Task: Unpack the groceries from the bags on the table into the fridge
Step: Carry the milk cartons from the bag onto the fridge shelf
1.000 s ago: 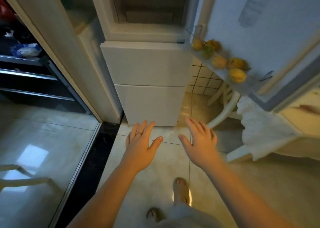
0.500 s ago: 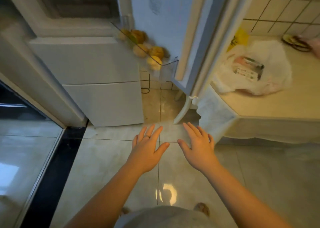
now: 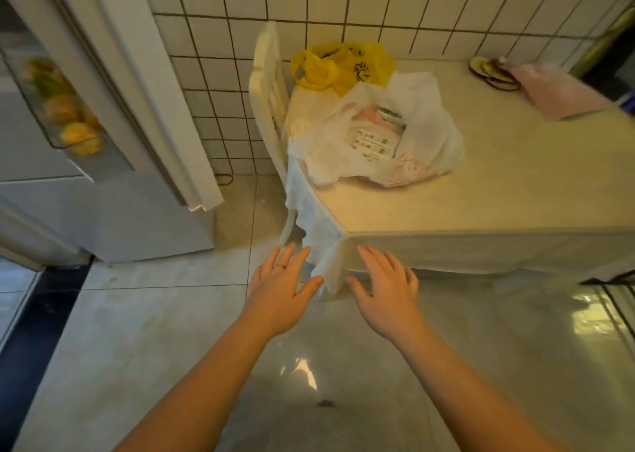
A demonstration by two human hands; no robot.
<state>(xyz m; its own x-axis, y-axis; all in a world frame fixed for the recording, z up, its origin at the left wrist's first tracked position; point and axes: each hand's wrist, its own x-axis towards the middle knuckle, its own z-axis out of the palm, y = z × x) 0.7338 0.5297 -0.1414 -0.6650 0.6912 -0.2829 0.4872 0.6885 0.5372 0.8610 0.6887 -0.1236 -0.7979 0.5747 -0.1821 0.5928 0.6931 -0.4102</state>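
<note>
White bag (image 3: 422,142) and yellow bag (image 3: 338,64) on table (image 3: 515,193), fridge (image 3: 113,83) door open

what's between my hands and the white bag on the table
Nothing visible. The left hand and right hand hover empty by the draped corner of the table; the white bag sits further in, with only bare tabletop between. The yellow bag lies behind it.

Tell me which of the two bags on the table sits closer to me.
The white bag, lying open with boxed goods showing inside. The yellow bag sits behind it, by the tiled wall.
</note>
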